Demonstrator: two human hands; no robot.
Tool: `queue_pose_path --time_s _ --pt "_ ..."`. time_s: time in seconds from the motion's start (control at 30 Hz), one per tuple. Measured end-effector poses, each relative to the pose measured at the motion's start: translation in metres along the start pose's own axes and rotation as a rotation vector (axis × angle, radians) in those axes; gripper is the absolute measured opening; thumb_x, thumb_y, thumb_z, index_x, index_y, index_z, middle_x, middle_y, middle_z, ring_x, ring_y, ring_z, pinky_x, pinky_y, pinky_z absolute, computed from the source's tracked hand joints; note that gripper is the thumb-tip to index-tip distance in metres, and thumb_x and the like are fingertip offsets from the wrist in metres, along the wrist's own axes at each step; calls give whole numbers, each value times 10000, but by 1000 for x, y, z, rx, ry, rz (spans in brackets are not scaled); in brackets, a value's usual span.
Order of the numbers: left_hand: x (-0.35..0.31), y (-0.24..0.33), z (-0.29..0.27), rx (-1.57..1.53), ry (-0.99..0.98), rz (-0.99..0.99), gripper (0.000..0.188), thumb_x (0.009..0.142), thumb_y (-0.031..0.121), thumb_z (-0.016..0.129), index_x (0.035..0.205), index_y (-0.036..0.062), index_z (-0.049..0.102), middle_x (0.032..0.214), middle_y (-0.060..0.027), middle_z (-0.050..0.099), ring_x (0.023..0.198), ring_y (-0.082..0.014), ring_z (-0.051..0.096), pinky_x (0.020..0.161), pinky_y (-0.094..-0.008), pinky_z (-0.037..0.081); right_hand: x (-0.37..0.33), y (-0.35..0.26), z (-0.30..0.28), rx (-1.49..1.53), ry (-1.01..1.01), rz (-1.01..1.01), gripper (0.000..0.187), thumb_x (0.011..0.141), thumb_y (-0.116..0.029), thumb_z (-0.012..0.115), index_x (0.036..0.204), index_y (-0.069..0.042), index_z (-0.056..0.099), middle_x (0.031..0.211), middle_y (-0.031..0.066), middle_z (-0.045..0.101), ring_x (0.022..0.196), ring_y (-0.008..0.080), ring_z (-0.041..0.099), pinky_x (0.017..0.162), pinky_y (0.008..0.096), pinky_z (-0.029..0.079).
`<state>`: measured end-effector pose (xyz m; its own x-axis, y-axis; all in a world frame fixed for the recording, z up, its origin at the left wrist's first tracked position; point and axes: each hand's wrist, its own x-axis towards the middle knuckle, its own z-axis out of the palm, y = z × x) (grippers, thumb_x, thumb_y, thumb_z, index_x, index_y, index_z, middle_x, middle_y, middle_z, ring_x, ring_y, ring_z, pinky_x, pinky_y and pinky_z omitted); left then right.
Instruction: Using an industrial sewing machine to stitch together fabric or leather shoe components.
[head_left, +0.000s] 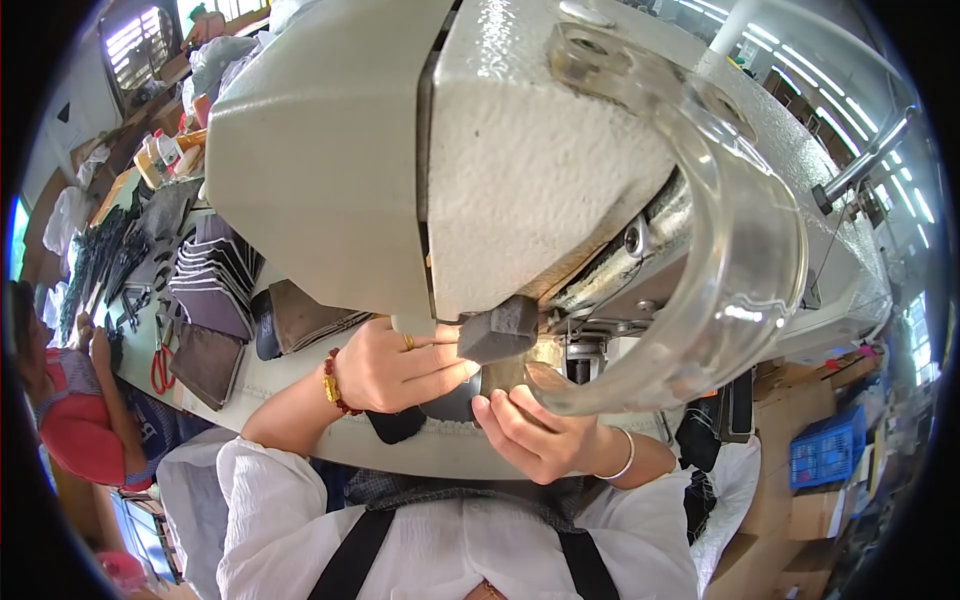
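A large pale sewing machine (330, 150) fills the upper middle, with a clear curved plastic guard (770, 240) at its right. Below the machine head, near the presser area (585, 360), both my hands work close together. My left hand (390, 370), closed, has its fingers on a dark grey fabric piece (450, 405). A thick grey felt-like pad (498, 332) sits just over these fingertips. My right hand (535, 435) pinches the near right edge of the fabric piece, its fingers bent. The guard and the pad hide part of the piece and the needle.
To the left on the table lie stacked dark wallet-like pieces (215, 280), brown folded pieces (305, 315) and red-handled scissors (162, 362). Another person in red (85, 420) sits at the far left. A blue crate (827, 448) stands among cardboard at the right.
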<state>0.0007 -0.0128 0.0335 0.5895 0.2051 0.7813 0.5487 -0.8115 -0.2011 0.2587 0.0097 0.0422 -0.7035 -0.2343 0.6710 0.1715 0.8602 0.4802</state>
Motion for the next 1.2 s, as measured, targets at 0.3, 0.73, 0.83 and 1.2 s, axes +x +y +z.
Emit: queue_pose_path --time_s 0.3,0.73,0.83,1.2 --pt "-3 7 -1 54 -56 -77 200 701 113 738 898 93 765 835 -29 674 906 -221 753 679 -372 592 -3 15 -1 -115 -25 -195 263 780 39 690 1026 17 778 966 29 711 936 128 696 824 223 575" --pt "-65 -4 48 -82 -98 -310 171 719 41 775 885 77 771 1001 -96 756 942 -287 739 770 -417 597 -21 26 14 -530 -216 -552 423 769 0 665 1182 60 730 1157 89 723 1062 193 720 963 282 582" --pt "-67 -3 52 -64 -47 -355 193 736 28 791 921 79 775 1025 -102 756 947 -298 734 781 -422 600 -28 22 25 -579 -403 -753 410 821 -41 679 1216 67 713 1192 106 711 1088 207 721 964 298 607" --pt "-26 -6 26 170 84 -161 220 714 25 815 919 96 780 1047 -77 757 923 -279 726 766 -400 591 -23 33 17 -1227 -331 -1010 361 901 -97 685 1233 41 718 1250 128 707 1059 236 736 931 336 647"
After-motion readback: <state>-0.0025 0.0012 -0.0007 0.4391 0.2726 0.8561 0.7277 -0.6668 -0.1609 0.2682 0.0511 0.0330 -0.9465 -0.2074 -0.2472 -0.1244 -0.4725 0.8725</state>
